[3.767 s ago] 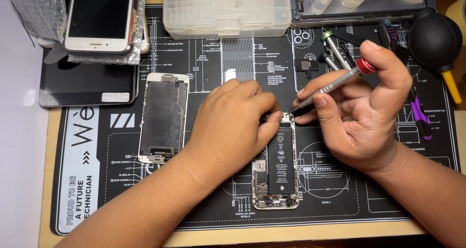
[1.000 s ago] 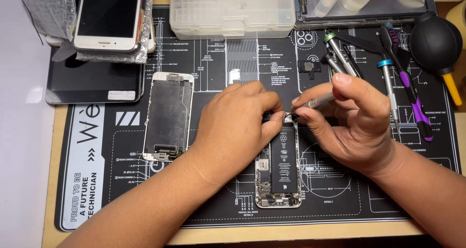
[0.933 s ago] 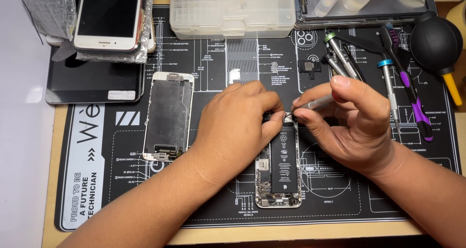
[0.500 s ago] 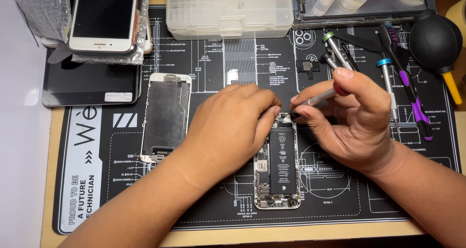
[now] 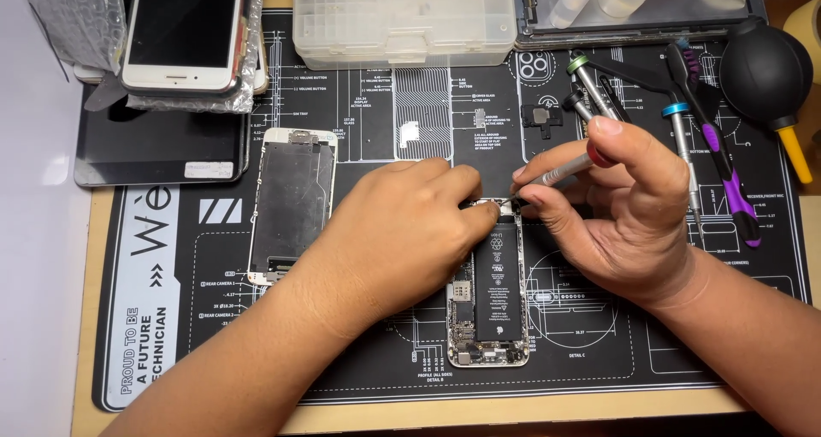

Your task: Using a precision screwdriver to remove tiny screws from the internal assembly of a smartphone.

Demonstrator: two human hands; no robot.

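An opened phone body with a black battery lies on the black repair mat. My left hand rests over the phone's upper left part, fingertips at its top edge. My right hand grips a slim metal screwdriver with a red cap, tip down at the phone's top edge next to my left fingertips. The detached screen panel lies face down to the left.
A whole white phone rests on bubble wrap at back left above a dark tablet. A clear parts box sits at the back. Several screwdrivers, a purple tool and a black air blower lie right.
My right hand has tilted the screwdriver slightly and lifted its index finger onto the red cap. The left hand stays on the phone. The view shifted a little.
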